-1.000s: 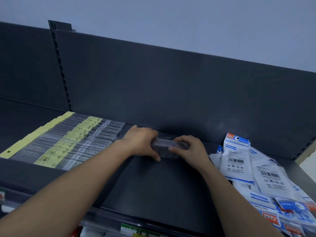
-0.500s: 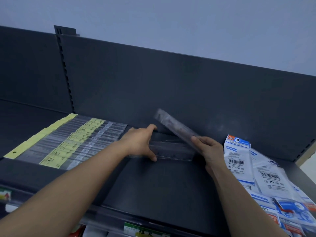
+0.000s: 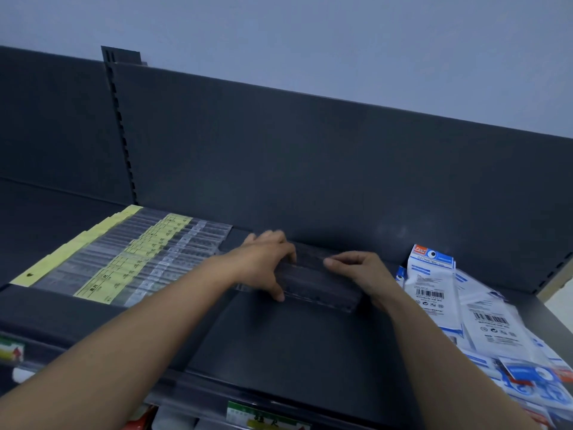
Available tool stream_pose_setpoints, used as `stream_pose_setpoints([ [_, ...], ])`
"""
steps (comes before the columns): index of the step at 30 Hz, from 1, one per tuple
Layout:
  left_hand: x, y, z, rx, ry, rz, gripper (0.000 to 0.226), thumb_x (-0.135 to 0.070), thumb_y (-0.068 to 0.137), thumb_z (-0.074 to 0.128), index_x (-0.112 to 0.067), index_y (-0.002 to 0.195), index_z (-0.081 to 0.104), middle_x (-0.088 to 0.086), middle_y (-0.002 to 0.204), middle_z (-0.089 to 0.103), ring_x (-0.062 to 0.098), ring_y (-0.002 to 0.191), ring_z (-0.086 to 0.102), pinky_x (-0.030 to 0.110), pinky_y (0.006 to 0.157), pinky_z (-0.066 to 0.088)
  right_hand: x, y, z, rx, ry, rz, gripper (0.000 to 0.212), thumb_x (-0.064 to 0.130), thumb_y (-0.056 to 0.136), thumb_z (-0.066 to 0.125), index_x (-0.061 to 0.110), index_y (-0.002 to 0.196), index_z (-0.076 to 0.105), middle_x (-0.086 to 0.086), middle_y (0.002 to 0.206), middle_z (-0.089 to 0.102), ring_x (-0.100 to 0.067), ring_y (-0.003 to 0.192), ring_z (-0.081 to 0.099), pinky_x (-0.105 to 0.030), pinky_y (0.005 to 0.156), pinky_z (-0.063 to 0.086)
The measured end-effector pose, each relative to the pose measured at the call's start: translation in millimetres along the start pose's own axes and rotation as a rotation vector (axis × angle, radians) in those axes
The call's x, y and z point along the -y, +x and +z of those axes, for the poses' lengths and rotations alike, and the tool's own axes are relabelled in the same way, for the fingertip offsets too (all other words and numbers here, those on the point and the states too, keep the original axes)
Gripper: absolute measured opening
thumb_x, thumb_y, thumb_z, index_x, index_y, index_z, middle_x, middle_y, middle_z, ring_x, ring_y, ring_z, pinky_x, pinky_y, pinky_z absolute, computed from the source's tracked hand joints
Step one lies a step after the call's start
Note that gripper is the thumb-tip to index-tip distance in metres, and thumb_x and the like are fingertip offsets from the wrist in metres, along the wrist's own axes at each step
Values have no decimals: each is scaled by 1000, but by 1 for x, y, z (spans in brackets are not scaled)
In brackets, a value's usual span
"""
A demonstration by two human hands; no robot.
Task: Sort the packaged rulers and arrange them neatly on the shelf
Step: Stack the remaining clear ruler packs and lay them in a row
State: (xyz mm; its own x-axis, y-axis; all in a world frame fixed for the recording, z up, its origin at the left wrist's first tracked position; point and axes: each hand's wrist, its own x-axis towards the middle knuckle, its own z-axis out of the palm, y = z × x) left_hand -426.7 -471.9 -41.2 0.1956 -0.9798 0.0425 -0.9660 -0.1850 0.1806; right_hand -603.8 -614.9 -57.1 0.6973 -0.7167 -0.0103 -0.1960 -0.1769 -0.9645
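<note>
A small stack of clear packaged rulers lies flat on the dark shelf near its back wall. My left hand rests on the stack's left end, thumb at the front edge and fingers over the back. My right hand holds the right end, fingertips pressing on the top ruler. To the left, several clear rulers with yellow labels lie side by side in a neat row.
A loose pile of white and blue geometry-set packets covers the right part of the shelf. The grey back panel rises just behind the hands. A slotted upright stands at the left. Price tags sit on the front rail.
My right hand lifted one clear ruler up at a slant, then laid it flat on the stack. My left hand stayed on the stack's left end.
</note>
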Motion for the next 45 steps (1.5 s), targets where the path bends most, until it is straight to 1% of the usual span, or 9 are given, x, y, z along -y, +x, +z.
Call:
stream_pose_setpoints([
  [5, 5, -1, 1, 45, 85, -50, 120, -69, 52, 76, -29, 149, 17, -6, 149, 29, 14, 143, 19, 48, 117, -1, -4, -3, 3, -38, 8, 57, 34, 44, 83, 69, 12, 78, 77, -6, 83, 75, -13, 76, 67, -25, 73, 51],
  [8, 6, 1, 2, 41, 77, -88, 94, -69, 56, 74, -31, 136, 42, -11, 137, 51, 13, 128, 46, 37, 106, 29, -6, -3, 7, -197, 45, 65, 37, 46, 89, 62, 14, 79, 75, 0, 85, 73, -8, 80, 63, -20, 71, 47],
  [11, 4, 3, 6, -9, 19, -93, 78, -62, 61, 75, -32, 129, 49, -11, 128, 55, 15, 120, 51, 35, 98, 43, -5, -4, 16, -226, 156, 49, 34, 46, 91, 60, 16, 82, 73, 2, 89, 73, -8, 87, 64, -21, 76, 46],
  [17, 2, -6, 10, 42, 173, -139, 94, -80, 63, 60, -29, 138, 36, -4, 132, 48, 19, 127, 41, 44, 103, 28, -12, 1, 24, -286, -53, 11, 10, 20, 95, 57, 15, 97, 65, 2, 97, 65, -12, 91, 58, -22, 72, 41],
  [22, -3, -9, 14, -55, 207, -140, 73, -74, 73, 57, -22, 122, 42, 0, 123, 51, 22, 120, 45, 42, 97, 32, -7, 3, 26, -244, -55, -40, 3, 16, 93, 60, 13, 92, 60, 2, 88, 60, -11, 81, 53, -20, 68, 41],
  [28, -1, -14, 12, -13, 211, -246, 100, -88, 65, 44, -23, 141, 35, 2, 131, 46, 23, 129, 37, 53, 110, 16, -14, 0, 24, -292, -60, 25, 19, 20, 100, 44, 16, 106, 62, 4, 102, 59, -10, 92, 51, -24, 76, 37],
  [31, -1, -15, 12, -9, 181, -209, 90, -81, 75, 44, -20, 140, 34, 5, 134, 44, 24, 128, 37, 50, 108, 26, -12, 0, 35, -272, -10, 22, 25, 26, 103, 40, 14, 105, 62, 5, 101, 59, -10, 96, 52, -25, 81, 36],
  [37, 5, -19, 9, 36, 174, -258, 94, -82, 74, 43, -23, 145, 27, 5, 138, 40, 25, 134, 31, 58, 113, 12, -13, 2, 38, -301, -84, 34, 30, 6, 98, 34, 13, 112, 60, 4, 105, 55, -7, 83, 49, -22, 68, 37],
  [45, 14, -14, 12, -47, 90, -153, 70, -68, 77, 59, -22, 128, 45, -2, 122, 54, 19, 120, 48, 39, 96, 35, -10, 1, 37, -273, 56, 5, 22, 19, 102, 39, 15, 108, 60, 1, 112, 59, -15, 109, 53, -23, 88, 36],
])
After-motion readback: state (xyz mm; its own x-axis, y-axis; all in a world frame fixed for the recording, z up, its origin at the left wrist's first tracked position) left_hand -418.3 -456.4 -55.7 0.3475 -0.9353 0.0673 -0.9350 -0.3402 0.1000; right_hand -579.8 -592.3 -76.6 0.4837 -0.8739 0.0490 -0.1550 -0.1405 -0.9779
